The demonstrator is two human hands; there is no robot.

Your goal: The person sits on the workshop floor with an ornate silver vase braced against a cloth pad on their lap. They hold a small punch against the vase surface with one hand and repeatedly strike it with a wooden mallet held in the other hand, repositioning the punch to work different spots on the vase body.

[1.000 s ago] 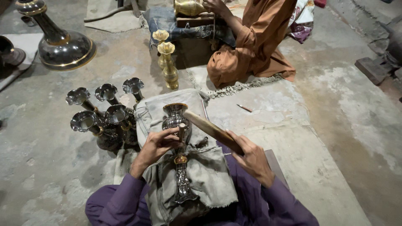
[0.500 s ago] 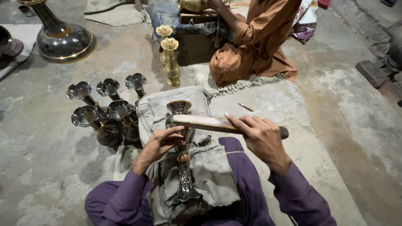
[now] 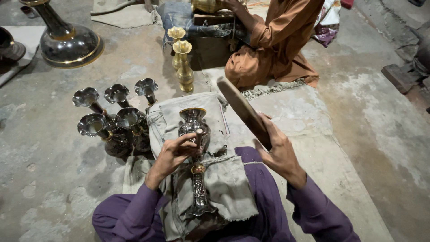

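A grey folded cloth (image 3: pixel 210 179) covers the lap; on it lies the engraved silver metal vase (image 3: pixel 193 130). Above-right of the vase, the right hand (image 3: pixel 280 150) grips a flat wooden mallet (image 3: pixel 244 112); the left hand (image 3: pixel 172 152) pinches a small punch (image 3: pixel 198 136) against it. Strike squarely, punch steady.

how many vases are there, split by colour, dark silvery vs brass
Dark silvery vases standing on the floor: 5
Dark silvery vase under the left hand, lying on the lap cloth: 1
Brass vases: 2
Total: 8

The right hand holds a wooden paddle.
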